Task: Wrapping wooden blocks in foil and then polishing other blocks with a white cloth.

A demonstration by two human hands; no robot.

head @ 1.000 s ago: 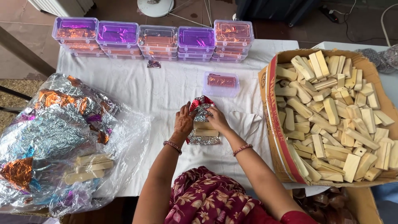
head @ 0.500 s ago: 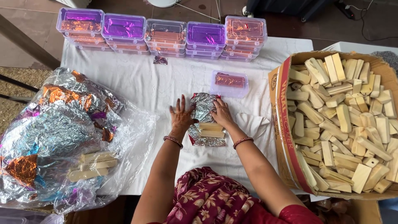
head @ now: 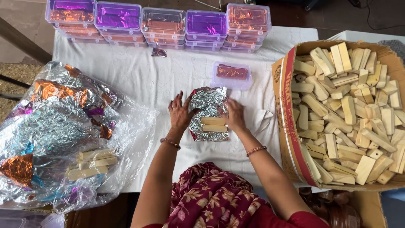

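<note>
Nearest the camera, the person's lap shows in a maroon floral garment (head: 211,198), and both forearms reach forward over the desk covered with a white cloth (head: 139,80). Each wrist bears a thin bangle. The left hand (head: 180,114) lies flat with fingers spread, its grip wide open, the thumb pressing the left edge of a crinkled silver foil sheet (head: 206,107). The right hand (head: 234,116) rests palm down on the foil's right edge, its grip open too, closed around nothing. Between the hands, on the lower half of the foil, lie two pale wooden blocks (head: 214,125) side by side, lengthwise across the sheet. The foil's upper part is bunched and partly folded over; whether it hides more blocks cannot be told.

At the near left a large clear plastic bag of silver, orange and purple foil sheets (head: 55,126) spreads over the desk edge, with a few flat wooden sticks (head: 93,162) lying on it. At the right stands an open brown cardboard box (head: 291,126) heaped with pale wooden blocks (head: 350,109) like the two on the foil.

Just beyond the foil sits a small clear plastic box with copper-coloured foil inside (head: 232,74). Farther off, a scrap of foil (head: 158,52) lies before a row of stacked clear plastic boxes (head: 160,23), filled with purple and copper foil, along the desk's far edge.
</note>
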